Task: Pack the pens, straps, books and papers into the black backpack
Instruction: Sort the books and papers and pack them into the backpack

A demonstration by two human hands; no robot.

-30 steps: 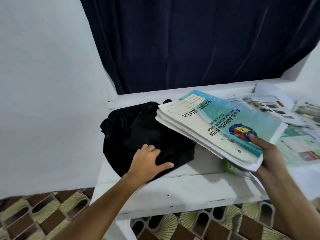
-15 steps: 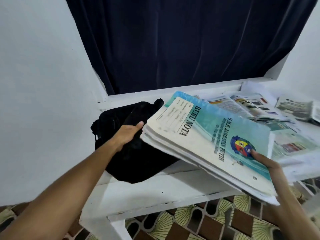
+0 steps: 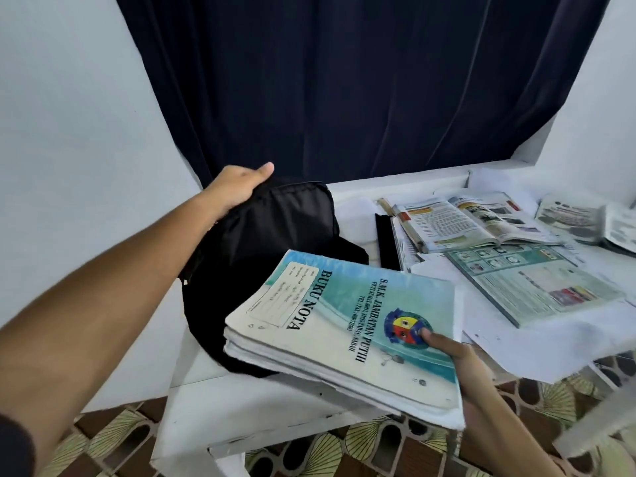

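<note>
On the white tabletop (image 3: pixel 275 401) the soft black fabric backpack (image 3: pixel 275 232) stands lifted by its top edge, gripped by the left hand (image 3: pixel 237 187). The right hand (image 3: pixel 457 359) pinches the blue-covered notebook stack (image 3: pixel 344 335) (thumb on top), beside the bag. Next, judging by this: find the opening and slide the stack in.

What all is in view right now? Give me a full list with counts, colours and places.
black backpack: 1, black, left part of the white table, top edge lifted
stack of notebooks: 1 stack, teal and cream top cover reading BUKU NOTA, held over the table's front edge, in front of the backpack
open books: at least 2, colour-printed pages, back right of table
loose papers: several, white and green, right of table
black strap: 1, black, right of backpack
table: 1, white
curtain: 1, dark navy, behind table
left hand: grips backpack top
right hand: holds notebook stack, thumb on cover
</note>
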